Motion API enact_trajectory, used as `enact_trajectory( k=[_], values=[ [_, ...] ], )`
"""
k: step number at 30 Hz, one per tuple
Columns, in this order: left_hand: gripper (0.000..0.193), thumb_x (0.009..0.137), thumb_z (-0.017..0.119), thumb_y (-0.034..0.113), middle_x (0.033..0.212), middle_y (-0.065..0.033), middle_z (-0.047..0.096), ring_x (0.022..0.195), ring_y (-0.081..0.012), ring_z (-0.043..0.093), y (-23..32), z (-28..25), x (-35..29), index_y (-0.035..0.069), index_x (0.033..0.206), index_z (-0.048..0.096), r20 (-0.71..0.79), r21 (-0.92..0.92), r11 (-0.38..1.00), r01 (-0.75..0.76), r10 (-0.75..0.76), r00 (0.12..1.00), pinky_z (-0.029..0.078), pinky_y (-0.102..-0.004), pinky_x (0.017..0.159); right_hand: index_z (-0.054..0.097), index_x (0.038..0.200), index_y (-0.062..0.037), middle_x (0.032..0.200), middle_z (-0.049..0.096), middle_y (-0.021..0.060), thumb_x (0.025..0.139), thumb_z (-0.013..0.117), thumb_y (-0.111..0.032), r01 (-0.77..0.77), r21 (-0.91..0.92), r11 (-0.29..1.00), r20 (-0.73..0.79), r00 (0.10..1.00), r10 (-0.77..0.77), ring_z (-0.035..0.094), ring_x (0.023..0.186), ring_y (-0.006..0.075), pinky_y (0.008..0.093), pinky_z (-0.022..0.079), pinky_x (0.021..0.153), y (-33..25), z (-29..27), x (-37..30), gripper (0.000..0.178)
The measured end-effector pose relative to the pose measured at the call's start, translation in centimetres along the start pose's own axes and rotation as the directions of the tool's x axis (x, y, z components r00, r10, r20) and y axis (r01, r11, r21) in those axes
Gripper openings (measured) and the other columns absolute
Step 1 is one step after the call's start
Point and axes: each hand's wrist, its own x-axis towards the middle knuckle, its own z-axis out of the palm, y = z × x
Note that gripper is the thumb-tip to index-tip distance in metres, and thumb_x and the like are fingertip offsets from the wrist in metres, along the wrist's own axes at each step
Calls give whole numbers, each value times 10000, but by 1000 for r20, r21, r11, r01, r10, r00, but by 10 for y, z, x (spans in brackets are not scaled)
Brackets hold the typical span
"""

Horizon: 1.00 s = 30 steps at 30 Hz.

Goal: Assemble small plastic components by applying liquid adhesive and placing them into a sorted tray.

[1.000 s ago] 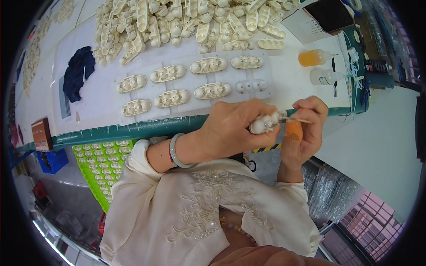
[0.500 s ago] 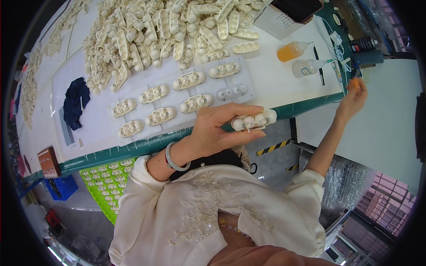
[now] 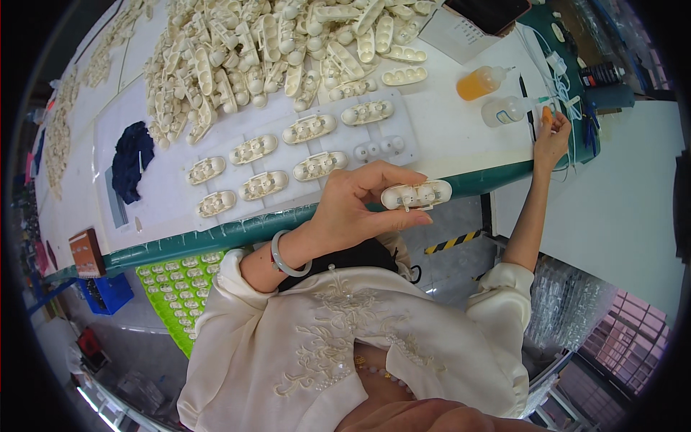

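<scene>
My left hand (image 3: pixel 354 200) is closed at the table's near edge, holding a cream pod-shaped plastic piece (image 3: pixel 416 194) with round balls in it between thumb and fingers. At the right end of the table my right hand (image 3: pixel 551 142) is closed, with a small orange thing (image 3: pixel 548 115) at its fingertips; whether that is held or worn on a finger I cannot make out. Beyond my left hand, a white plastic fixture board (image 3: pixel 407 122) carries two rows of similar pod pieces (image 3: pixel 319 165). One place shows pale ball shapes (image 3: pixel 379 148) without a cream pod.
A large heap of cream pod parts (image 3: pixel 237 65) covers the far side. Right of it stand an orange-liquid bottle (image 3: pixel 481 83), a clear bottle (image 3: pixel 502 111) and a box with a phone (image 3: pixel 471 29). Dark blue cloth (image 3: pixel 132 162) lies left. Below is a green tray (image 3: pixel 162 272) of pieces.
My right hand has moved left and slightly down, closer to the clear bottle, with the orange thing at its fingertips. The left hand keeps hold of the pod piece, nearly still.
</scene>
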Motion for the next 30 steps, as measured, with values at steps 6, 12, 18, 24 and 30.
enact_trajectory(
  k=[6,12,18,24,30],
  values=[
    [350,686,735,15,908,-60,638,793,-76,590,3,-5,2,-11,1003,589,-100,148,989,8,7,995,485,-205,700,547,1004,3,859,610,102,839,562,-193,-21,47,999,-51,998,23,586,753,179,276,459,650,5,2,-2,257],
    [333,667,748,11,907,-74,634,799,-103,584,18,-18,-5,-23,965,602,-315,515,854,74,108,943,460,-222,728,573,986,-18,878,619,92,836,563,-197,-85,75,994,-88,992,92,597,783,172,274,466,676,17,-2,1,234],
    [365,636,778,60,893,-72,635,825,-123,586,16,-17,-6,-4,956,616,-231,471,882,-18,143,962,450,-233,737,578,997,-20,904,620,92,830,552,-177,-113,85,990,-110,986,122,601,805,173,274,473,717,13,0,0,231],
    [345,651,775,85,915,-54,643,827,-99,588,17,-15,-5,20,955,627,-221,338,941,-14,94,971,459,-222,735,596,974,-21,887,626,93,828,555,-186,-126,124,984,-96,986,139,605,785,176,282,476,705,17,0,-1,224],
    [357,657,765,54,955,-48,638,852,-86,573,18,-15,-6,12,976,612,-205,218,975,38,7,979,452,-222,760,597,983,-24,885,630,88,830,570,-212,-160,117,980,-81,982,170,604,784,169,280,472,702,14,-1,-3,244]
  ],
)
